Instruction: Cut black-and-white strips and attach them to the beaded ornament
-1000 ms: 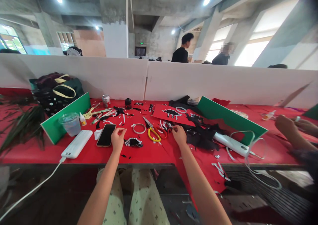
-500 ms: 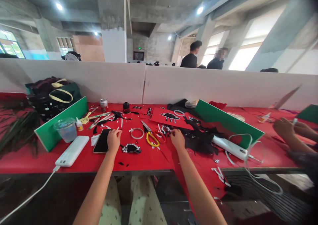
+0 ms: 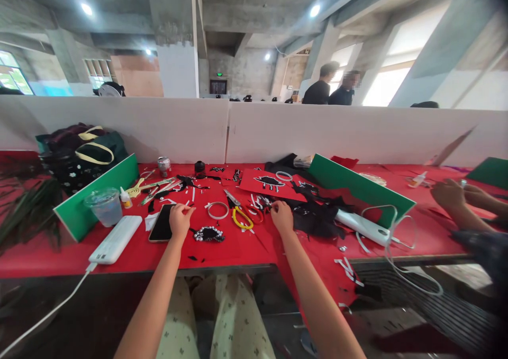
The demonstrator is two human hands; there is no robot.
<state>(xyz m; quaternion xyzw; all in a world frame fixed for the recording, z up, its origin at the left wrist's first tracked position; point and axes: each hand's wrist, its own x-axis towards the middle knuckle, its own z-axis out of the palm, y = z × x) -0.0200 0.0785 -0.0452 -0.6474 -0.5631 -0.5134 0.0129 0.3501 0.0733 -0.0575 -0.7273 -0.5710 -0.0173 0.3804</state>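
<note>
My left hand (image 3: 181, 219) is over the right edge of a dark phone (image 3: 162, 223), its fingers pinched together; whatever is between them is too small to make out. My right hand (image 3: 282, 216) is beside a heap of black fabric (image 3: 317, 219), fingertips pressed together, their contents unclear. Between my hands are a black piece edged with silvery beads (image 3: 209, 234), a roll of tape (image 3: 218, 210) and yellow-handled scissors (image 3: 242, 218). Farther back, a red sheet (image 3: 254, 183) bears a black shape outlined in white.
Green boards (image 3: 95, 198) stand left and right (image 3: 361, 190). A plastic cup (image 3: 103, 208), a glue bottle (image 3: 126, 198) and a white power bank (image 3: 116, 239) are at the left. Another white device (image 3: 363, 227) trails a cable at the right. Another person's hands (image 3: 448, 195) are at far right.
The camera view has shifted slightly. My hands keep nearly the same pose over the table. In the background, the two people have moved closer together.
</note>
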